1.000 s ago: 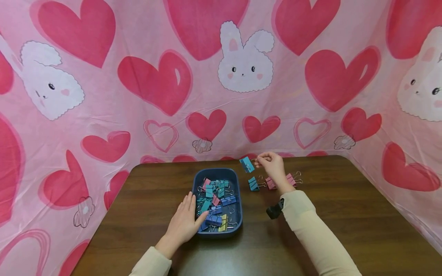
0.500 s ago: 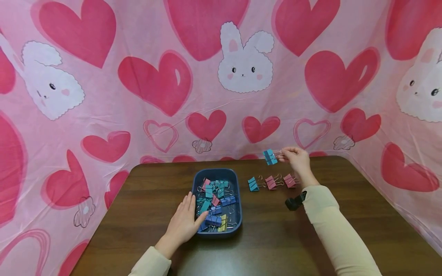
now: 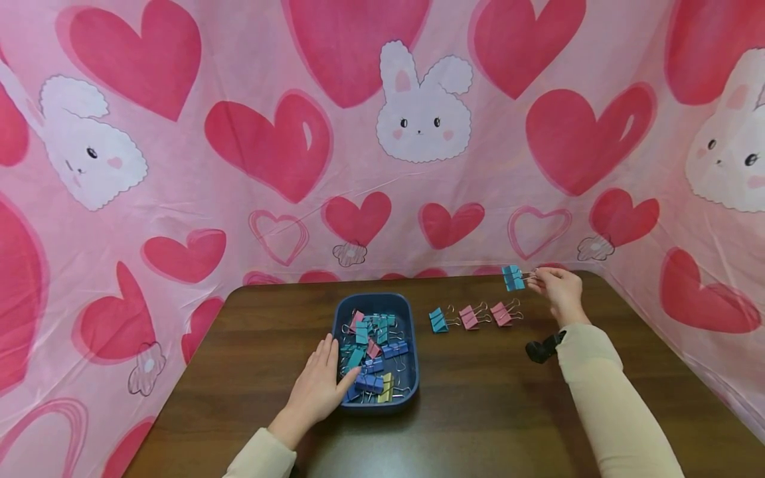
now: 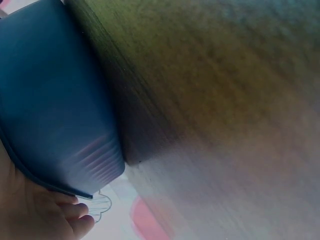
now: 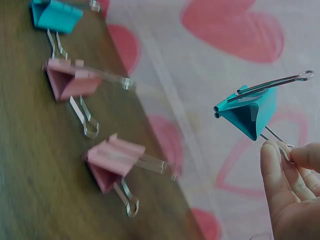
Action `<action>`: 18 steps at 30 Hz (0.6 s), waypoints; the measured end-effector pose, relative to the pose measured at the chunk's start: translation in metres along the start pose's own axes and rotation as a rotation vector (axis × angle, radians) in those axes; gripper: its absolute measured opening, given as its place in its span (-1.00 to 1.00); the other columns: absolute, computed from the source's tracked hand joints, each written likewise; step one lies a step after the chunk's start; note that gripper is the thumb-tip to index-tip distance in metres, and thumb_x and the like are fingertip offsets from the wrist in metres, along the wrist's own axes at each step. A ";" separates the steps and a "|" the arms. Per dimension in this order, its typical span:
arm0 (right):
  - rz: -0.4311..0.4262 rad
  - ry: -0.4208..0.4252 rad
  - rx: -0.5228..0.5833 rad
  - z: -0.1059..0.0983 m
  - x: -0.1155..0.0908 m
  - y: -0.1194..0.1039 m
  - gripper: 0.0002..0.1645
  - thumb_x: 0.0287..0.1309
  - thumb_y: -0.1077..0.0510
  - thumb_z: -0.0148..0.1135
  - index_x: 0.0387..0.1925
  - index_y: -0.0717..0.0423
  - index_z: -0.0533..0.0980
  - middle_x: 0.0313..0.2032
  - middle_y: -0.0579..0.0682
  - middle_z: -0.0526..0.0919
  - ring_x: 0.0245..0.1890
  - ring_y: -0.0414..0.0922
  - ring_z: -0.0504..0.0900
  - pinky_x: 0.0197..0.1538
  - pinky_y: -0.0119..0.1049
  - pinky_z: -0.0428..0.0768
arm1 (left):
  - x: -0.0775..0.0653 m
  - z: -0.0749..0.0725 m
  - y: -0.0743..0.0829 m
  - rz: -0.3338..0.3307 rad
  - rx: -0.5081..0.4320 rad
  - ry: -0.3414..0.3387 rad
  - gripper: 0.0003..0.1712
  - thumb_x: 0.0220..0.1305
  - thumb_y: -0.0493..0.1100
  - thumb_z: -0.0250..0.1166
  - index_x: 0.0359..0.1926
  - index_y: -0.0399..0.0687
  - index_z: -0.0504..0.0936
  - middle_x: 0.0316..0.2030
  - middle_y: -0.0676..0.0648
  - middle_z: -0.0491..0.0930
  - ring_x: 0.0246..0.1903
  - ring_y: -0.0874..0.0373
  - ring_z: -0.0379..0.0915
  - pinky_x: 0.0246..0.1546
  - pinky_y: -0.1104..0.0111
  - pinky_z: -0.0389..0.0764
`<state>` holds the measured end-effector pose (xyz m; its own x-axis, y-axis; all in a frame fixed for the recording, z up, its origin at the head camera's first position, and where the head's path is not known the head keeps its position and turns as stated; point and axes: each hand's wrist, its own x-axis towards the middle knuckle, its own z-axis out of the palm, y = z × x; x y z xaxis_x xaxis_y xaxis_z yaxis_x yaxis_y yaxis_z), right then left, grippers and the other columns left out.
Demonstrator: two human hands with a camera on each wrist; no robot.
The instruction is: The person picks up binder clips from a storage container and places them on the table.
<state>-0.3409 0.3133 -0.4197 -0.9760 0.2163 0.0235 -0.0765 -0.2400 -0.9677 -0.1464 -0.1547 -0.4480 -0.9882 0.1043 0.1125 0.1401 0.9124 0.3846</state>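
Observation:
My right hand (image 3: 558, 291) pinches one wire handle of a blue binder clip (image 3: 512, 278) between thumb and fingers, above the table's back right. In the right wrist view the blue clip (image 5: 252, 112) hangs off the fingertips, its other handle sticking out free. Below it on the table, a row holds another blue binder clip (image 3: 439, 320) and two pink binder clips (image 3: 469, 317), (image 3: 502, 314). My left hand (image 3: 317, 378) rests with straight fingers along the left rim of a dark blue bin (image 3: 416, 358), thumb over the edge. Inside lie several teal, blue, pink and yellow clips.
The brown wooden table (image 3: 478, 411) ends at the back against a pink cloth (image 3: 287, 153) printed with hearts and rabbits. The same cloth stands on both sides. A black strap piece (image 3: 544, 348) hangs at the right wrist.
My right hand has carried the blue binder clip rightward, past the row, so the pink clips show fully. My left hand and the bin stay where they were.

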 end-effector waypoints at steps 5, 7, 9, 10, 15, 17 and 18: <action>0.027 0.087 0.008 0.000 -0.025 -0.010 -0.93 0.16 0.35 0.12 -0.33 0.33 0.50 -0.55 -0.02 0.63 -0.52 -0.16 0.67 -0.31 -0.29 0.60 | 0.000 0.000 0.001 0.001 -0.001 -0.001 -0.05 0.22 0.31 0.00 0.35 -0.33 0.08 0.36 -0.26 0.00 0.33 -0.17 -0.13 0.26 0.02 0.00; 0.059 0.126 0.005 0.001 -0.036 -0.016 -0.93 0.18 0.36 0.07 -0.31 0.32 0.47 -0.58 -0.06 0.62 -0.54 -0.20 0.66 -0.31 -0.32 0.59 | 0.000 0.000 0.001 0.004 0.001 -0.001 -0.05 0.22 0.30 0.01 0.35 -0.34 0.08 0.36 -0.27 0.00 0.33 -0.17 -0.13 0.26 0.03 0.00; 0.101 0.155 0.032 -0.001 -0.041 -0.018 -0.92 0.20 0.36 0.05 -0.29 0.32 0.45 -0.59 -0.06 0.62 -0.55 -0.21 0.65 -0.33 -0.34 0.60 | -0.001 0.000 0.001 0.008 0.008 0.002 -0.06 0.23 0.29 0.01 0.35 -0.35 0.08 0.35 -0.27 0.00 0.33 -0.17 -0.12 0.26 0.04 0.00; 0.121 0.164 0.049 -0.003 -0.042 -0.019 -0.92 0.20 0.37 0.04 -0.27 0.33 0.44 -0.59 -0.06 0.61 -0.56 -0.20 0.65 -0.34 -0.35 0.60 | -0.001 0.000 0.001 0.013 0.010 0.005 -0.06 0.23 0.29 0.02 0.34 -0.36 0.09 0.35 -0.28 0.01 0.33 -0.17 -0.12 0.26 0.04 0.01; 0.217 0.218 -0.008 -0.014 -0.042 -0.012 -0.84 0.22 0.33 0.03 -0.15 0.31 0.40 -0.62 -0.09 0.60 -0.57 -0.22 0.65 -0.34 -0.37 0.60 | -0.002 -0.001 0.002 0.017 0.011 0.008 -0.07 0.23 0.27 0.03 0.33 -0.37 0.10 0.35 -0.28 0.01 0.32 -0.16 -0.11 0.26 0.05 0.01; 0.238 0.227 -0.045 -0.018 -0.042 -0.008 -0.76 0.22 0.34 0.01 -0.07 0.35 0.37 -0.63 -0.11 0.59 -0.58 -0.23 0.64 -0.33 -0.37 0.59 | -0.002 -0.001 0.003 0.015 0.009 0.006 -0.07 0.24 0.27 0.02 0.34 -0.37 0.09 0.35 -0.28 0.01 0.33 -0.16 -0.12 0.26 0.05 0.00; 0.247 0.229 -0.062 -0.019 -0.042 -0.006 -0.72 0.22 0.34 -0.01 -0.03 0.36 0.35 -0.64 -0.12 0.59 -0.59 -0.23 0.64 -0.33 -0.37 0.59 | -0.002 -0.001 0.003 0.011 0.010 0.002 -0.07 0.24 0.28 0.02 0.34 -0.36 0.09 0.36 -0.27 0.00 0.33 -0.15 -0.13 0.27 0.06 -0.01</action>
<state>-0.2956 0.3238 -0.4201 -0.8920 0.3676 -0.2632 0.1754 -0.2551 -0.9509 -0.1442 -0.1528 -0.4460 -0.9865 0.1133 0.1184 0.1500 0.9150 0.3744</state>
